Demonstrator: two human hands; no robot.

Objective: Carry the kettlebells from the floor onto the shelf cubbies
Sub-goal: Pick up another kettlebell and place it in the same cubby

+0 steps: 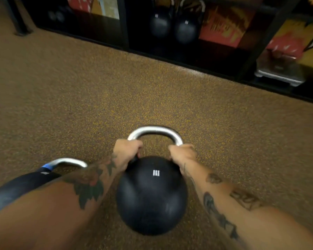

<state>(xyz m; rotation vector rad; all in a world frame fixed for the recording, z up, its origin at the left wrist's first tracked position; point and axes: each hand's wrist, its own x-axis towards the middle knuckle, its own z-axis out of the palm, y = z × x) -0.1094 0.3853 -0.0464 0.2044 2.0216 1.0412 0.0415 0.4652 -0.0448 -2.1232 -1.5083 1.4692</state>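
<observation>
A black kettlebell [151, 193] with a silver handle and a white weight mark is in front of me, low in the view. My left hand [127, 152] grips the left leg of its handle and my right hand [183, 153] grips the right leg. A second black kettlebell [13, 188] with a blue-banded silver handle lies at the lower left, partly hidden behind my left forearm. Ahead stands the black shelf [124, 24] of cubbies. Two black kettlebells [160, 24] [185, 29] sit side by side in its middle cubby.
Brown speckled rubber floor [98, 87] stretches between me and the shelf. A grey metal object [280, 69] sits in the lower right cubby. Dark round weights [56, 16] rest in the left cubby. A black post foot [23, 32] stands at the far left.
</observation>
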